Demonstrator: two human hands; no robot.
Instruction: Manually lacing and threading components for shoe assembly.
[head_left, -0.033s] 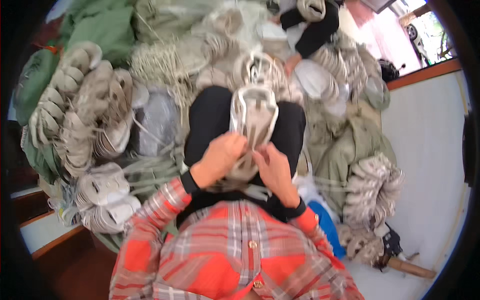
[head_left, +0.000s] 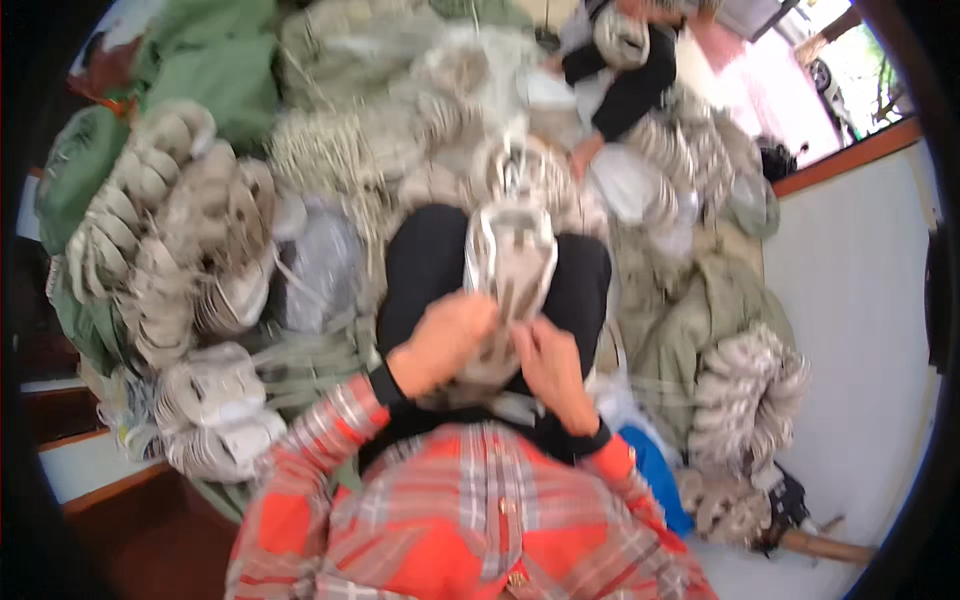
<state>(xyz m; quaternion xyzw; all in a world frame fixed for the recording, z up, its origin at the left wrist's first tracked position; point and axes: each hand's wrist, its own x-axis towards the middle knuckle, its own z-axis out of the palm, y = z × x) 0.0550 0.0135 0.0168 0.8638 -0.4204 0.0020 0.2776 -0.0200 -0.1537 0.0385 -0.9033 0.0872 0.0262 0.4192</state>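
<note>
Pale shoe (head_left: 525, 262) lies between the black-clad knees (head_left: 425, 245). Left hand (head_left: 447, 338) and right hand (head_left: 552, 368) close together at its near end, fingers curled (blurred; cannot tell whether gripping).

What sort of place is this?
Likely a small shoe workshop: a curved row of pale shoe pieces at right, a white stack at lower left, and a beige shoe between the person's knees.

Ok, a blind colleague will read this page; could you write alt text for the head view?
A person's left hand and right hand are close together at a pale shoe between black-clad knees. Bundled shoe parts lie on both sides; another person's leg shows toward the upper right.
</note>
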